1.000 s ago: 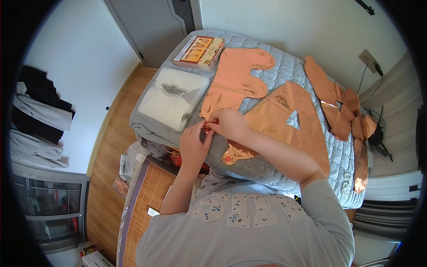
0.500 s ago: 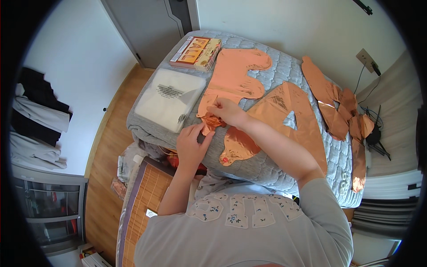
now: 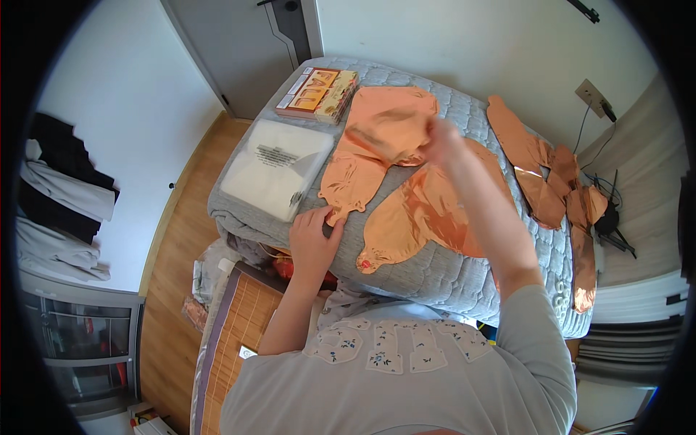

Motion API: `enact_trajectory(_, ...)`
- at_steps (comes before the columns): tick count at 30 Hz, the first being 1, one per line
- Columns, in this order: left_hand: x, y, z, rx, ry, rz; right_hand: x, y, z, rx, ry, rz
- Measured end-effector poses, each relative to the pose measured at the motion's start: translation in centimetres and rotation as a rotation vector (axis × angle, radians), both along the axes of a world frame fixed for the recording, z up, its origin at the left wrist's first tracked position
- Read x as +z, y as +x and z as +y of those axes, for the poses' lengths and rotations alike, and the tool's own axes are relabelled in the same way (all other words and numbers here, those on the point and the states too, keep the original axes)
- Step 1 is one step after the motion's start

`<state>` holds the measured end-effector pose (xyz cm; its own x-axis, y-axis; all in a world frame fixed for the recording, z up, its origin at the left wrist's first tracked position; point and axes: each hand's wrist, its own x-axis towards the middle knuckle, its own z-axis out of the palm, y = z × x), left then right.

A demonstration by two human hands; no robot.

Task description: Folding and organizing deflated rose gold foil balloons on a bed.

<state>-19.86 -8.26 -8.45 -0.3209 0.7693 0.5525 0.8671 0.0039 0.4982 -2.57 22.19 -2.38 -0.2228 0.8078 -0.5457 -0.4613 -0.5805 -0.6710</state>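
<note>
A flat copper-coloured foil letter balloon (image 3: 355,177) lies on the bed with its neck toward me. My left hand (image 3: 312,232) pinches that neck between thumb and fingers at the bed's near edge. At the balloon's far right side is my right hand (image 3: 444,141), smeared by motion, so its fingers do not show clearly. The foil beside it is blurred and bulges up. Under my right forearm lies a second foil balloon (image 3: 406,217), A-shaped and now creased, its far part partly covered by the arm.
More copper foil balloons (image 3: 536,174) lie crumpled along the bed's right side. At the left are a clear plastic pack with white contents (image 3: 279,163) and a printed box (image 3: 315,94). Black cables (image 3: 616,225) sit near the wall socket (image 3: 594,98). A grey door (image 3: 232,51) stands behind.
My right hand has moved away from the balloon's neck to its far right side, and the foil there has shifted. The A-shaped balloon has become rumpled. My left hand stays at the neck.
</note>
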Motion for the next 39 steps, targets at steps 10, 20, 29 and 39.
enact_trajectory(10,0.5,0.7,1.0,-0.026,-0.005,0.031,13.9,20.6,6.7,-0.807,1.523,-0.794)
enact_trajectory(20,0.9,0.8,1.0,0.017,-0.034,0.04,11.9,21.8,-8.9,-0.168,2.244,-1.207)
enact_trajectory(29,1.1,1.2,1.1,0.034,-0.021,0.024,1.2,24.0,-19.2,0.193,1.68,-1.182)
enact_trajectory(39,5.0,9.4,2.1,-0.661,-0.03,0.055,-0.2,20.8,-27.3,0.624,1.398,-0.954)
